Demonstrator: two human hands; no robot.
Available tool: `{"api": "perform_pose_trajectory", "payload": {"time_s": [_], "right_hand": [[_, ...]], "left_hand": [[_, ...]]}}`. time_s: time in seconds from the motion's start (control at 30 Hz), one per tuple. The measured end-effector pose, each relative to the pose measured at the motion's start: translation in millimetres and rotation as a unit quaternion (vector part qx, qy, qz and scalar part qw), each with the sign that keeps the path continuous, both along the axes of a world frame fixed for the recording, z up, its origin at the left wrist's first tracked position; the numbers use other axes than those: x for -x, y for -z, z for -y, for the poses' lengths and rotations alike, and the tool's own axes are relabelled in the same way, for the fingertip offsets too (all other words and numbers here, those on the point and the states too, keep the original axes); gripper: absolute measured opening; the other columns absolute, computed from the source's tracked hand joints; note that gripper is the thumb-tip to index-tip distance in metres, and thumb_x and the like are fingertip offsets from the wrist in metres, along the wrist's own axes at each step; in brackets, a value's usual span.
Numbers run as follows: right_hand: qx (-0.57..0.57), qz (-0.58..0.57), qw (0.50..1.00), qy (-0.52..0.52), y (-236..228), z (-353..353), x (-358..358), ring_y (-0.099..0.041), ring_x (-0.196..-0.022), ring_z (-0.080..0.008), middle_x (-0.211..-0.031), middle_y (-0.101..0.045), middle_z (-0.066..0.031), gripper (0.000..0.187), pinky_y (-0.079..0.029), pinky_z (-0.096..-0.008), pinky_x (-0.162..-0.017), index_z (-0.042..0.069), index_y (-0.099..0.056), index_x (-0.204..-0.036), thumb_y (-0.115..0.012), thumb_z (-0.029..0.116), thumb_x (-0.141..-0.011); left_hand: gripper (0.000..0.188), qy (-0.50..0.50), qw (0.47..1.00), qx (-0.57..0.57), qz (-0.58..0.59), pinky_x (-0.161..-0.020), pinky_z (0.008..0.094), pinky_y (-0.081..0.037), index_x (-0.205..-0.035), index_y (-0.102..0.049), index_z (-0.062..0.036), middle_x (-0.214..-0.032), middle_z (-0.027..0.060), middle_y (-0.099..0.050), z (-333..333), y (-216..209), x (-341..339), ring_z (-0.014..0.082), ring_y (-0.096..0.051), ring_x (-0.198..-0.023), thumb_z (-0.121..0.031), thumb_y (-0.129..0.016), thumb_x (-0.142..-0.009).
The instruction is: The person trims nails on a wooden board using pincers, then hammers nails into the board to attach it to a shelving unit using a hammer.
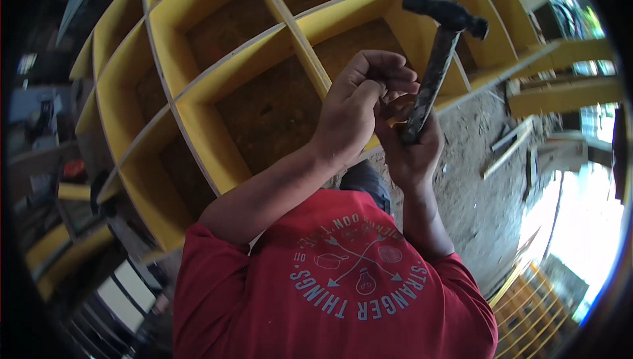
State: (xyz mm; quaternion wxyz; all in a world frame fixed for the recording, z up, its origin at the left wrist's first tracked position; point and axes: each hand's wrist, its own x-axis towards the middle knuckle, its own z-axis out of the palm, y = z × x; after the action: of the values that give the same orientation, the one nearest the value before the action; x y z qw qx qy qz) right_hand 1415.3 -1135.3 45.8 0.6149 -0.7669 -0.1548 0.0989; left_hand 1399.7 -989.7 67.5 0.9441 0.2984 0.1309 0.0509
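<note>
My left hand (353, 105) is raised over the edge of a yellow wooden frame. Its fingers are curled, the thumb against them, and whatever lies inside is too small or hidden to name. Close beside it, my right hand (415, 151) grips the lower handle of a ball-peen hammer (432, 79). The dark hammer head points up and away from me, and its handle looks worn and mottled. The fingers of both hands are nearly together, and I cannot tell whether they touch. Beyond them stands the large yellow frame (288, 23), split into several open square compartments with dark brown backs.
Dirt ground (471, 181) lies to the right, with loose wooden strips (508, 148) on it. Yellow planks (567, 95) jut in at the far right. A slatted wooden piece (534, 306) stands at the lower right. Dim clutter fills the left side, including a white striped object (128, 286).
</note>
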Motion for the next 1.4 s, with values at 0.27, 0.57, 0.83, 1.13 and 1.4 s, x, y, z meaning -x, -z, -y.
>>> {"api": "perform_pose_trajectory", "payload": {"time_s": [0.27, 0.57, 0.83, 1.13, 1.4], "right_hand": [[-0.023, -0.069, 0.974, -0.213, 20, 3, -125, -0.056, -0.075, -0.0064, -0.083, -0.065, -0.0015, 0.022, -0.048, -0.0243, -0.066, 0.004, -0.061, -0.105, -0.079, 0.007, -0.093], [-0.02, -0.187, 0.933, -0.308, 32, -9, -171, -0.058, -0.075, -0.0045, -0.091, -0.068, -0.0028, 0.027, -0.049, -0.0223, -0.066, 0.004, -0.056, -0.106, -0.081, 0.006, -0.094], [-0.118, -0.218, 0.889, -0.386, 38, -7, -165, -0.064, -0.085, -0.0083, -0.093, -0.069, -0.0074, 0.036, -0.052, -0.0237, -0.073, 0.003, -0.051, -0.112, -0.079, -0.004, -0.092], [-0.034, -0.192, 0.881, -0.432, 37, -8, -145, -0.058, -0.075, -0.0043, -0.085, -0.065, -0.0016, 0.026, -0.047, -0.0207, -0.065, 0.003, -0.057, -0.107, -0.08, 0.003, -0.094], [0.051, -0.149, 0.956, -0.246, 47, -21, -137, -0.044, -0.049, -0.0021, -0.07, -0.055, 0.0034, 0.02, -0.033, -0.0203, -0.042, 0.005, -0.058, -0.108, -0.073, 0.016, -0.103]], "left_hand": [[0.039, -0.194, 0.978, -0.078, -0.005, -0.109, 0.0416, -0.054, -0.139, -0.054, 0.0014, -0.131, 0.0202, -0.068, 30, 34, -54, 0.0289, -0.067, -0.124, 0.003, -0.041, -0.102], [0.033, -0.342, 0.939, 0.01, -0.022, -0.105, 0.042, -0.054, -0.133, -0.059, -0.0003, -0.126, 0.0177, -0.07, 5, 75, -24, 0.0223, -0.071, -0.108, -0.005, -0.047, -0.102], [0.019, -0.12, 0.932, -0.254, -0.228, -0.073, 0.0196, -0.047, -0.113, -0.072, 0.0002, -0.11, 0.0024, -0.071, 28, 33, 0, 0.0011, -0.062, -0.092, -0.01, -0.077, -0.098], [0.005, -0.233, 0.878, -0.354, -0.222, -0.059, 0.0217, -0.036, -0.099, -0.072, -0.0047, -0.084, -0.0029, -0.066, 28, 42, 72, 0.0016, -0.05, -0.069, -0.004, -0.076, -0.096], [0.01, -0.294, 0.576, -0.7, -0.302, -0.067, 0.0327, -0.056, -0.094, -0.069, -0.0009, -0.088, 0.0123, -0.073, 11, 89, 125, 0.0238, -0.071, -0.074, 0.002, -0.075, -0.087]]}}
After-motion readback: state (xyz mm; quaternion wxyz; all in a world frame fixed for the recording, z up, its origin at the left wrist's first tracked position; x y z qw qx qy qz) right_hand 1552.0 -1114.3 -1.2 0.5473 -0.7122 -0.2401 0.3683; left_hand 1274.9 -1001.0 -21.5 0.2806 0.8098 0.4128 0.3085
